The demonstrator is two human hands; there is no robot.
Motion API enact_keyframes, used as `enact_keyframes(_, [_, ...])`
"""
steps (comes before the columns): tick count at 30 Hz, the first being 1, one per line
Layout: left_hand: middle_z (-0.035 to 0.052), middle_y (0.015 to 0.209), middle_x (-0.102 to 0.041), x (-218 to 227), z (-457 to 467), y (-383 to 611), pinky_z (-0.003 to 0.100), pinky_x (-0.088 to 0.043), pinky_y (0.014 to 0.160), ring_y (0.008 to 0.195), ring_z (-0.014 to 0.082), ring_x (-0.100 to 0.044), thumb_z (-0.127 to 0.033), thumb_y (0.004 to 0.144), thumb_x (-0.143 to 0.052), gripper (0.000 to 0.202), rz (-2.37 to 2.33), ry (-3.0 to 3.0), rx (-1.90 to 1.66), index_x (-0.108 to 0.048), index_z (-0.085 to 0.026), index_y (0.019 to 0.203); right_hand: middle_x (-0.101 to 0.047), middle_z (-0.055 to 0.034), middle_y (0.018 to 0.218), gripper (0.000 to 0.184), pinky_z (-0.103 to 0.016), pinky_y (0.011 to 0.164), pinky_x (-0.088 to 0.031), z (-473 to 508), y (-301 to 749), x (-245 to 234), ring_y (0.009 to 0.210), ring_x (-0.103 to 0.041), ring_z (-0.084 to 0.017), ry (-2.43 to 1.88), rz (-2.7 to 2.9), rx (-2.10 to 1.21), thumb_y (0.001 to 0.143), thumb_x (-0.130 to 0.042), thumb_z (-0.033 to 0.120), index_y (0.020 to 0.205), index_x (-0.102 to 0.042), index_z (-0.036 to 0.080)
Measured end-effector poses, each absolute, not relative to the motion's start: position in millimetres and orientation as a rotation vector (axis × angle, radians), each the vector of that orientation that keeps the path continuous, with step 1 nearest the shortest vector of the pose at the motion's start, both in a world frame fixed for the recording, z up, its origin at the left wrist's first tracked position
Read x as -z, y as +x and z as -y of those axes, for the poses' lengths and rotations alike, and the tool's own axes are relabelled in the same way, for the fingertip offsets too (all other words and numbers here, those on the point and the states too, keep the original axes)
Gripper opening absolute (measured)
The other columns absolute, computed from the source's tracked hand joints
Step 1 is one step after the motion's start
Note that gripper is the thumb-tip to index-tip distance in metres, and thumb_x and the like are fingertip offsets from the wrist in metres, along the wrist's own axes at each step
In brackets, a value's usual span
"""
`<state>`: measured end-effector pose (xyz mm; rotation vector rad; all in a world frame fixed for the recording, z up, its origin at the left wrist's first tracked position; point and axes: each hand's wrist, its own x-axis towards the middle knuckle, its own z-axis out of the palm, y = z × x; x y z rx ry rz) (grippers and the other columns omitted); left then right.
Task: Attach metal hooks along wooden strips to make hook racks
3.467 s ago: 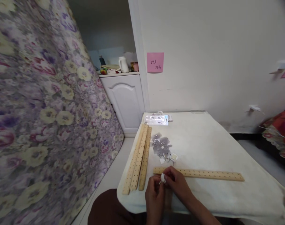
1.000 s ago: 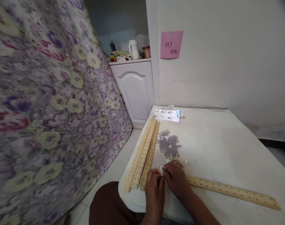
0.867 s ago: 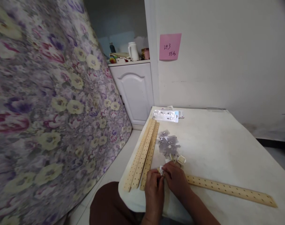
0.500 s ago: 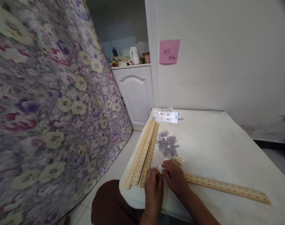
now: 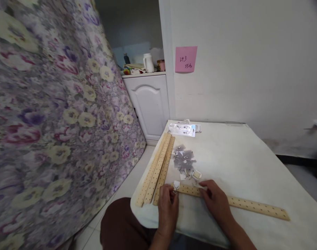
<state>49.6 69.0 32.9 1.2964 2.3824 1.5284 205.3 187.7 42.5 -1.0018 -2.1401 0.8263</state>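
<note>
Close to the table's near edge, my left hand (image 5: pixel 168 205) is closed at the left end of a perforated wooden strip (image 5: pixel 257 207). Its fingertips pinch a white-backed hook (image 5: pixel 176 184) with a metal loop, which sits over that end. My right hand (image 5: pixel 216 201) is further along the same strip, thumb and forefinger apart, partly covering the wood. Beyond the hands lies a pile of small grey pieces (image 5: pixel 184 159) with metal hooks. A white-framed piece (image 5: pixel 197 174) is between the pile and my right hand.
Several perforated wooden strips (image 5: pixel 158 166) lie lengthwise along the table's left side. A clear blister pack (image 5: pixel 181 129) is at the far edge of the cloth-covered table (image 5: pixel 234 152). A floral curtain (image 5: pixel 70 121) hangs left; a white cabinet (image 5: pixel 150 104) stands behind.
My right hand has left the white-backed hook and moved right along the strip. My left hand stays at the hook, which shows more fully. The view has shifted slightly.
</note>
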Motion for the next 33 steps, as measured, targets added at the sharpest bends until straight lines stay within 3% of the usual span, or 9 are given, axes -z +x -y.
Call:
enact_keyframes(6, [0.0006, 0.085, -0.048, -38, -69, 52, 0.03, -0.045, 0.066, 0.071, 0.0158, -0.05, -0.029, 0.081, -0.057, 0.011, -2.391, 1.305, -1.526, -0.051, -0.021, 0.087, -0.067, -0.0069, 0.098, 0.024, -0.04, 0.081, -0.044, -208, 259, -34, 0.089, -0.058, -0.026, -1.061, 2.289, -0.56, 0.072, -0.065, 0.036, 0.093, -0.068, 0.024])
enact_keyframes(9, [0.0001, 0.083, -0.047, -46, -66, 55, 0.031, -0.044, 0.068, 0.073, 0.0163, -0.049, -0.034, 0.084, -0.055, 0.013, -2.381, 1.324, -1.545, -0.05, -0.022, 0.086, -0.066, -0.0065, 0.096, 0.025, -0.037, 0.078, -0.044, -214, 271, -34, 0.087, -0.059, -0.024, -1.042, 2.361, -0.611, 0.072, -0.065, 0.034, 0.095, -0.069, 0.026])
enact_keyframes(13, [0.0018, 0.087, -0.049, -53, -59, 59, 0.033, -0.041, 0.082, 0.086, 0.0175, -0.05, -0.031, 0.093, -0.038, 0.017, -2.294, 1.324, -1.64, -0.049, -0.022, 0.083, -0.066, -0.006, 0.092, 0.023, -0.035, 0.076, -0.043, -212, 272, -36, 0.087, -0.058, -0.024, -1.024, 2.384, -0.671, 0.075, -0.061, 0.031, 0.096, -0.069, 0.027])
enact_keyframes(19, [0.0019, 0.089, -0.052, -51, -57, 60, 0.032, -0.041, 0.084, 0.088, 0.0171, -0.05, -0.029, 0.094, -0.035, 0.019, -2.229, 1.322, -1.744, -0.051, -0.022, 0.086, -0.065, -0.0057, 0.093, 0.023, -0.035, 0.079, -0.042, -202, 266, -36, 0.09, -0.057, -0.024, -1.065, 2.409, -0.77, 0.072, -0.062, 0.029, 0.094, -0.07, 0.026])
enact_keyframes(23, [0.0017, 0.084, -0.053, -45, -55, 58, 0.031, -0.042, 0.078, 0.083, 0.0165, -0.051, -0.029, 0.094, -0.033, 0.023, -2.18, 1.36, -1.762, -0.052, -0.021, 0.083, -0.065, -0.0061, 0.094, 0.027, -0.034, 0.081, -0.043, -204, 267, -35, 0.091, -0.057, -0.024, -1.073, 2.38, -0.812, 0.071, -0.062, 0.03, 0.097, -0.068, 0.023])
enact_keyframes(27, [0.0, 0.073, -0.049, -37, -52, 56, 0.028, -0.041, 0.069, 0.072, 0.0149, -0.051, -0.028, 0.094, -0.033, 0.026, -2.128, 1.453, -1.693, -0.05, -0.021, 0.076, -0.064, -0.0066, 0.095, 0.026, -0.033, 0.08, -0.045, -214, 255, -35, 0.089, -0.059, -0.022, -1.028, 2.279, -0.861, 0.08, -0.052, 0.036, 0.097, -0.066, 0.022])
enact_keyframes(30, [-0.0003, 0.069, -0.049, -36, -51, 57, 0.026, -0.041, 0.065, 0.067, 0.0137, -0.05, -0.027, 0.094, -0.034, 0.028, -2.079, 1.545, -1.629, -0.049, -0.021, 0.07, -0.063, -0.0056, 0.091, 0.023, -0.031, 0.077, -0.046, -222, 231, -36, 0.081, -0.059, -0.019, -1.023, 2.252, -0.858, 0.081, -0.047, 0.029, 0.094, -0.065, 0.021])
enact_keyframes(33, [0.0015, 0.073, -0.055, -42, -51, 58, 0.026, -0.042, 0.066, 0.07, 0.0144, -0.054, -0.025, 0.094, -0.034, 0.027, -2.037, 1.616, -1.563, -0.053, -0.02, 0.075, -0.062, -0.0041, 0.09, 0.023, -0.029, 0.076, -0.045, -225, 205, -38, 0.081, -0.06, -0.018, -1.034, 2.261, -0.817, 0.076, -0.049, 0.021, 0.094, -0.063, 0.021])
